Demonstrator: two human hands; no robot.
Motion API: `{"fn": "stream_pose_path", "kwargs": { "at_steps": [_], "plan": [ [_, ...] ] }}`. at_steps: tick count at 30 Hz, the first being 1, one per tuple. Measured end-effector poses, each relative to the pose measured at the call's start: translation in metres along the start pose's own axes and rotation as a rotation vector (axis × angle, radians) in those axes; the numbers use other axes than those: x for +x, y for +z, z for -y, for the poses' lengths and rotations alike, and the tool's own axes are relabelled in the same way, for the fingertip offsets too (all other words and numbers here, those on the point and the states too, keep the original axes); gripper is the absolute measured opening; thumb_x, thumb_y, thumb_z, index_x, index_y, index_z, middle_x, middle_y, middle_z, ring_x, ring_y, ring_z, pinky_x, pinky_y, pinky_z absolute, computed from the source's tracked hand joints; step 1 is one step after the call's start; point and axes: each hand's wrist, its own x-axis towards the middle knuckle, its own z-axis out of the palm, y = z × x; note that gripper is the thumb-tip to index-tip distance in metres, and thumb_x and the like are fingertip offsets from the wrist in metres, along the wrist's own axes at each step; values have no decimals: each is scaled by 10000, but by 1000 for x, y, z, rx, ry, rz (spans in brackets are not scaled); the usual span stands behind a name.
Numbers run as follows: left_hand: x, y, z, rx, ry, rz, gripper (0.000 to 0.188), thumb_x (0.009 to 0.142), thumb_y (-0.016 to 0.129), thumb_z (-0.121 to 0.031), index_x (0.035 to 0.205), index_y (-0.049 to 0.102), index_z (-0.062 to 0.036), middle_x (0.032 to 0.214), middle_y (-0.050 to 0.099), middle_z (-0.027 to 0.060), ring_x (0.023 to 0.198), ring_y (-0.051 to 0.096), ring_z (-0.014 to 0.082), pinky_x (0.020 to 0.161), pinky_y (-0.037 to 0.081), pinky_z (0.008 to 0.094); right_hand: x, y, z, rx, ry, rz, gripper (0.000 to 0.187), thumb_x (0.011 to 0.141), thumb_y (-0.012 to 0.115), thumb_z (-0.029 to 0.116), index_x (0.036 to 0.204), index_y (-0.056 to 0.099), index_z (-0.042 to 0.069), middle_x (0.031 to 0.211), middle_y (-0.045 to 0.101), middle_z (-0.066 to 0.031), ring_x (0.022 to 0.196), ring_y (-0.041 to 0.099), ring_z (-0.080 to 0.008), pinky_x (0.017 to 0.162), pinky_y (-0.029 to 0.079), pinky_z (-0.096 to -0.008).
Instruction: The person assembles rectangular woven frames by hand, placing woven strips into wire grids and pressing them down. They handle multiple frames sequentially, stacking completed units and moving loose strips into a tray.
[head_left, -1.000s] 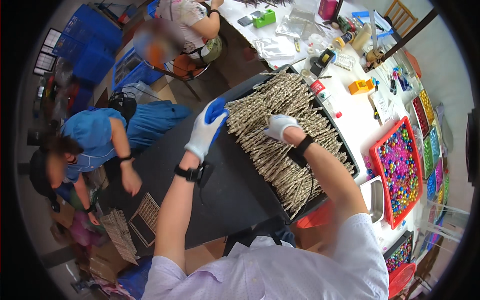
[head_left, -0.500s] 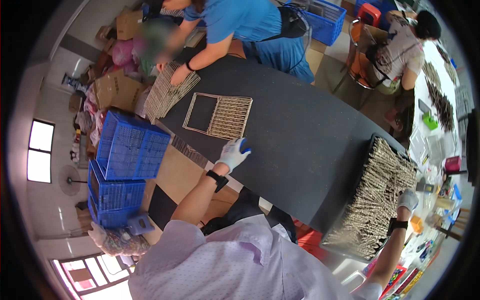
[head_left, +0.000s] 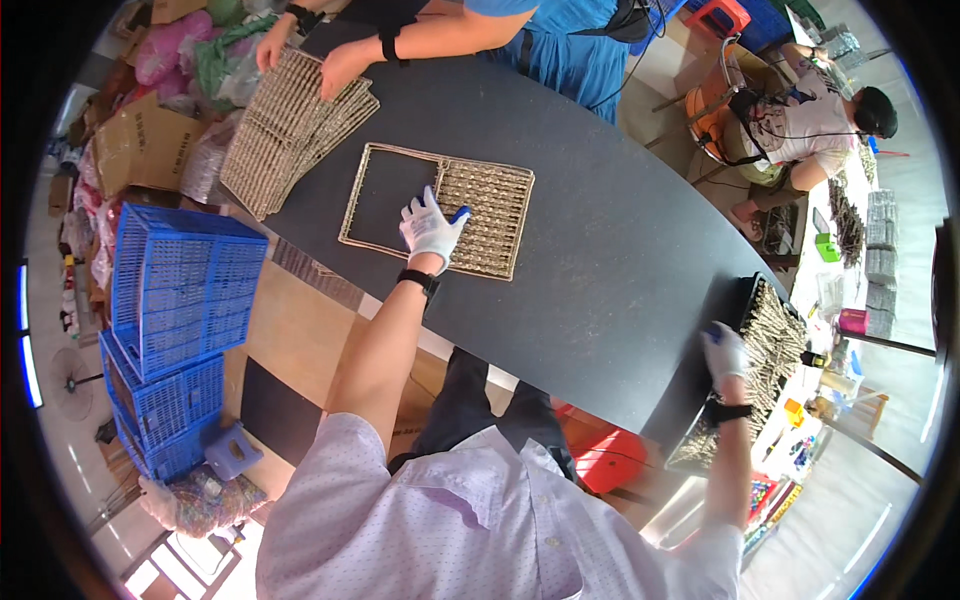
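Note:
On the dark table (head_left: 590, 270) lies a rectangular frame (head_left: 352, 200), its right half filled with rows of twisted, beige rope-like strips (head_left: 485, 215). My left hand (head_left: 432, 235), in a white glove with blue fingertips, is over the frame's middle with its fingers spread. At the table's right end, a black tray holds a heap of similar twisted strips (head_left: 770, 350). My right hand (head_left: 725, 355), gloved alike, is at the tray's table-side edge. Motion smears its fingers, so whether it holds a strip does not show.
Across the table, a co-worker's hands (head_left: 345, 68) rest on a stack of filled panels (head_left: 285, 130). Blue plastic crates (head_left: 185, 280) stand on the floor at left, beside cardboard boxes (head_left: 145, 145) and bags. Another person (head_left: 800, 125) sits at a white table, far right. A red stool (head_left: 610, 460) is near me.
My left hand has moved from the frame's near edge to over its middle. My right hand has come leftward from deep in the heap to the tray's edge. The view has shifted.

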Motion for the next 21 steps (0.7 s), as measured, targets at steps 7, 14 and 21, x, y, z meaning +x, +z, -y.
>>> {"fn": "stream_pose_path", "kwargs": {
  "at_steps": [7, 14, 21],
  "plan": [
    [-35, 18, -18, -108, 144, -66, 856, 720, 731, -533, 1350, 412, -50, 1241, 515, 188, 1089, 483, 353, 930, 411, 470, 31, 159, 229, 798, -82, 263, 426, 899, 595, 367, 1161, 609, 32, 1071, 663, -199, 1012, 621, -362, 858, 477, -406],
    [-101, 41, -27, -298, 186, -97, 870, 695, 780, -466, 1341, 412, -13, 1197, 519, 191, 1078, 467, 358, 951, 386, 463, -2, 160, 235, 1102, 250, 188, 356, 963, 534, 278, 1191, 560, 7, 1093, 649, -114, 975, 602, -220, 873, 460, -334],
    [-158, 65, -56, -399, 219, -130, 881, 704, 787, -429, 1359, 377, -6, 1177, 511, 204, 1091, 451, 367, 958, 374, 469, -24, 134, 192, 1332, 245, 204, 297, 994, 487, 215, 1176, 560, -8, 1038, 619, -50, 912, 526, -128, 856, 439, -275]
  ]
}}
